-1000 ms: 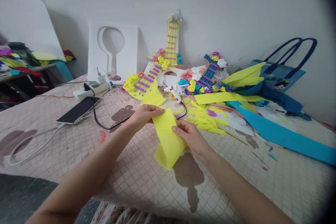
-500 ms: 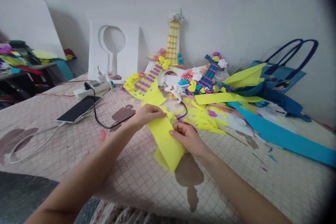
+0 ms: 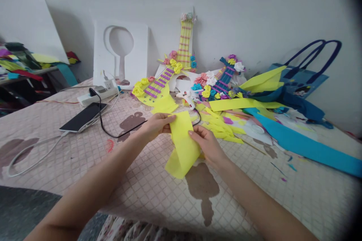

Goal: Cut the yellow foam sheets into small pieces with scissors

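Note:
A strip of yellow crepe paper point(image 3: 183, 141) is stretched between my hands, its lower part folded over and hanging above the table. My left hand point(image 3: 158, 125) pinches its upper left edge. The right edge is pinched between the thumb and fingers of my right hand point(image 3: 205, 141). Just beyond the strip rests a white glue gun point(image 3: 186, 99) with a black cord. Behind it lean decorated guitar shapes: a yellow one point(image 3: 158, 88) with purple bars, a taller yellow neck point(image 3: 185, 45), and a blue one point(image 3: 224, 79), trimmed with paper flowers.
To the left are a phone point(image 3: 83, 116) with a white cable and a power strip point(image 3: 98, 94). White foam board point(image 3: 141, 56) with a cut-out leans on the wall. Yellow scraps point(image 3: 223, 128), a blue paper strip point(image 3: 305, 147) and a blue bag point(image 3: 308, 79) are on the right.
The yellow crepe paper has turned in my hands, its top edge now squared and facing me more flatly. My right hand has risen slightly. The view has shifted a little.

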